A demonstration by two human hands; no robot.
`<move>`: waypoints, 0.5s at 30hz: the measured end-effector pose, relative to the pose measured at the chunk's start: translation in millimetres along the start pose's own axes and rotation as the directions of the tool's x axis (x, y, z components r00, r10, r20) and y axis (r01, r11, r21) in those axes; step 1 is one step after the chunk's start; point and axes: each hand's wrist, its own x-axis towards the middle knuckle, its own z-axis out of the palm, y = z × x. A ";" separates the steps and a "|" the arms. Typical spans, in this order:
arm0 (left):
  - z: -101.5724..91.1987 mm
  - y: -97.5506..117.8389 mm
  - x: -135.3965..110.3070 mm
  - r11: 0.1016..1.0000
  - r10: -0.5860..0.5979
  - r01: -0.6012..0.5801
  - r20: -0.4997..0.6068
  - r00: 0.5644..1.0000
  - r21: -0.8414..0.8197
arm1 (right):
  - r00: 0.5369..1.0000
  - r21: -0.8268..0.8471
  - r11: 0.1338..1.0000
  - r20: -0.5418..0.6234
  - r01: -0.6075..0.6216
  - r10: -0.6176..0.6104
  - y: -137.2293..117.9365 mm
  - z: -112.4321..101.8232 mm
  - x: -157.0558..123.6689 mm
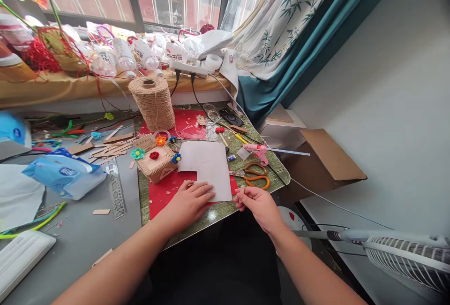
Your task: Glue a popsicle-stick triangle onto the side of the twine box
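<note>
My left hand [190,202] lies flat with fingers stretched out, pressing the near left corner of a white sheet of card [207,164] that rests on a red mat [165,190]. My right hand [258,204] is closed in a pinch on a small wooden stick [242,191] at the sheet's near right corner. Orange-handled scissors [255,176] lie just beyond my right hand. A pink glue gun [258,151] rests behind them. A small twine-wrapped box [156,162] with tiny flowers stands left of the sheet.
A big spool of jute twine [153,103] stands at the back. A power strip [188,68] and bottles sit on the window ledge. A blue tissue pack [63,173], a ruler [114,187] and wooden sticks lie left. A cardboard box [323,164] and a fan [404,251] are to the right.
</note>
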 end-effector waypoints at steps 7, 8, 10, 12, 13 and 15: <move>-26.1 15.9 20.2 0.995 -0.078 0.076 -0.038 0.996 -0.056 | 0.997 0.141 0.990 0.065 0.026 -0.036 -9.8 26.1 9.0; -32.9 20.5 24.9 0.992 -0.102 0.097 -0.067 0.993 -0.081 | 0.995 0.158 0.987 0.092 0.015 -0.030 -10.9 30.6 7.7; -43.5 28.7 34.2 0.989 -0.109 0.096 -0.108 0.988 -0.115 | 0.991 0.178 0.984 0.130 0.007 -0.030 -12.4 37.4 4.8; -47.5 33.1 41.8 0.991 -0.077 0.063 -0.113 0.991 -0.121 | 0.988 0.176 0.984 0.147 0.021 -0.047 -12.4 41.3 2.6; -46.8 33.7 44.4 0.991 -0.054 0.041 -0.106 0.993 -0.125 | 0.987 0.168 0.985 0.151 0.030 -0.055 -11.9 42.5 1.9; -41.7 31.8 47.1 0.989 -0.017 0.002 -0.098 0.995 -0.145 | 0.985 0.141 0.989 0.159 0.044 -0.066 -10.1 44.0 1.1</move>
